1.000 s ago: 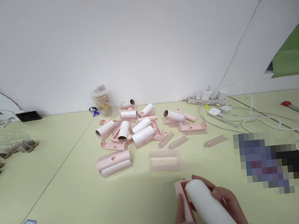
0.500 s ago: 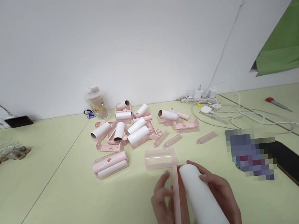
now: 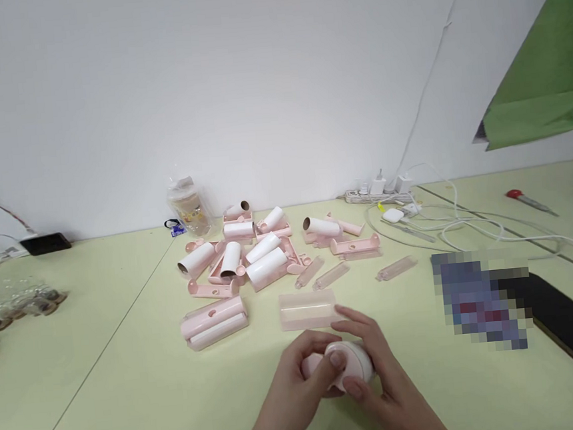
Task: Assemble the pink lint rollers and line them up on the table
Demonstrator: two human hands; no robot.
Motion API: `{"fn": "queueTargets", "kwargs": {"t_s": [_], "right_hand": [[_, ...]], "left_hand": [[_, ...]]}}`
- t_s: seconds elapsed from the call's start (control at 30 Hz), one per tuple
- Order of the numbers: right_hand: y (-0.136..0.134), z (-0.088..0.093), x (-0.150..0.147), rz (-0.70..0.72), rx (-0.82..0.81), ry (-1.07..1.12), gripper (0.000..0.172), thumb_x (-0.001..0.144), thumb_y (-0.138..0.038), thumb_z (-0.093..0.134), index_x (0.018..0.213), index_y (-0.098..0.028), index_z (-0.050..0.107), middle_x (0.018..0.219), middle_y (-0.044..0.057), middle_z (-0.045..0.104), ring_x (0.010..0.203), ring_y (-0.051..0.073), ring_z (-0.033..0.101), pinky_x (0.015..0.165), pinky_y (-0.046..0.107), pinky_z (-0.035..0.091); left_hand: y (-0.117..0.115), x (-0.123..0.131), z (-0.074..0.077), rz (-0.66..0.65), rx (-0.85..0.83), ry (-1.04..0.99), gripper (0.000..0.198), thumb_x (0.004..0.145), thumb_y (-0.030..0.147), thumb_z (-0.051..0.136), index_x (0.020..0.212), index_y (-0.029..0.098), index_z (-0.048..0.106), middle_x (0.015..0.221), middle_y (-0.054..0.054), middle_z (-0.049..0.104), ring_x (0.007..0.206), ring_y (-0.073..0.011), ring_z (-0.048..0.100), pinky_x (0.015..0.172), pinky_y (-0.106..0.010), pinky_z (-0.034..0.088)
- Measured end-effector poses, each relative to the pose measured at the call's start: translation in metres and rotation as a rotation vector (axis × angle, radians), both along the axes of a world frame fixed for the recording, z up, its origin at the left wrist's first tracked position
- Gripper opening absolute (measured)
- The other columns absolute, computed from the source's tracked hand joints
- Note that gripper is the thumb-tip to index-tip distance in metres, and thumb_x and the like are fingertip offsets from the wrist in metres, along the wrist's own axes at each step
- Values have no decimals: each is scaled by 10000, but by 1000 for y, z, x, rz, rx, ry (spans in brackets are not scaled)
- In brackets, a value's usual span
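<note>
Both my hands hold one pink lint roller (image 3: 352,362) low over the pale green table (image 3: 131,389), its round end facing me. My left hand (image 3: 301,381) grips its left side, thumb on the end cap. My right hand (image 3: 378,374) wraps round its right side with curled fingers. Just beyond lies a clear pink cover (image 3: 307,309). An assembled pink roller case (image 3: 214,322) lies further left.
A pile of white rolls and pink parts (image 3: 257,251) lies mid-table, with a clear jar (image 3: 189,205) behind. Clear pink tubes (image 3: 396,267), a power strip with white cables (image 3: 395,195), a black pad (image 3: 566,314) and a red-tipped tool (image 3: 528,199) are on the right. Small glass items (image 3: 18,302) are at the left.
The roller has turned from lying lengthways, white roll showing, to end-on toward me. Both hands have closed round it and moved a little up the table.
</note>
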State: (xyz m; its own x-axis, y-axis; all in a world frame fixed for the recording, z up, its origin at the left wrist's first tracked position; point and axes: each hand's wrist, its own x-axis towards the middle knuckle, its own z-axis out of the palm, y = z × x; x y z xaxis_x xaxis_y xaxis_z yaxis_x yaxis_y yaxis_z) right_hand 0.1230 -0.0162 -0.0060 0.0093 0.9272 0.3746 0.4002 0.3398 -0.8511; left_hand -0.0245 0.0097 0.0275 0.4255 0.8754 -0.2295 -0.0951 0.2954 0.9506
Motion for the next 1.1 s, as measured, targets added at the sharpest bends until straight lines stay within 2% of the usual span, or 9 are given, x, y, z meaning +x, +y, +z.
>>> {"fn": "queueTargets", "kwargs": {"t_s": [0.13,0.27,0.33,0.47,0.57,0.77,0.87,0.93,1.1], "right_hand": [[9,2,4,112,-66,176,282,863,-457,450,1070,-277,515,990,28,614,896,210,591,723,265,494],[18,7,5,110,-184,238,283,894,-474,378,998,-251,519,860,12,623,772,182,589,653,247,478],[21,8,2,77,-227,273,326,903,-497,329,987,-240,511,849,19,617,755,185,583,643,263,474],[23,5,-2,-99,-247,395,401,881,-560,302,1013,-230,487,852,37,601,674,184,576,575,283,477],[24,3,-1,-193,-305,409,389,881,-559,307,1004,-233,481,826,30,579,648,177,563,551,280,479],[18,10,-5,-165,-354,419,394,876,-575,281,1005,-247,456,716,6,555,559,175,534,492,286,457],[15,14,-11,-164,-317,374,348,852,-575,346,936,-258,462,774,3,568,636,177,552,563,284,465],[15,16,-14,-160,-314,345,322,851,-558,356,911,-258,458,794,-1,572,688,182,555,605,284,460],[21,17,-13,-69,-355,306,252,869,-483,341,886,-249,433,667,-33,524,614,170,520,570,278,436]], "left_hand": [[14,2,17,-124,101,201,300,798,520,484,846,230,424,792,18,528,712,-153,561,547,-240,489],[29,13,28,-38,362,553,371,868,526,264,659,231,348,584,26,478,598,-160,492,475,-220,373],[37,18,27,0,427,620,390,878,507,217,633,231,342,528,26,472,553,-161,472,485,-237,344],[44,23,11,9,406,493,261,833,419,385,665,220,408,538,39,479,519,-139,464,501,-232,330],[35,28,-4,37,381,323,180,770,375,527,796,206,471,622,46,463,543,-116,421,502,-211,316],[8,50,-17,330,234,79,338,806,545,453,798,208,441,615,47,435,546,-116,395,509,-210,326],[3,57,-17,486,187,33,371,810,572,431,773,203,458,627,37,461,576,-126,430,544,-220,357],[3,58,-20,544,166,16,392,806,586,430,725,202,443,593,48,432,552,-117,404,520,-212,345],[2,56,-30,645,169,-14,419,778,605,464,686,197,435,567,60,413,525,-102,382,502,-205,330]]}}
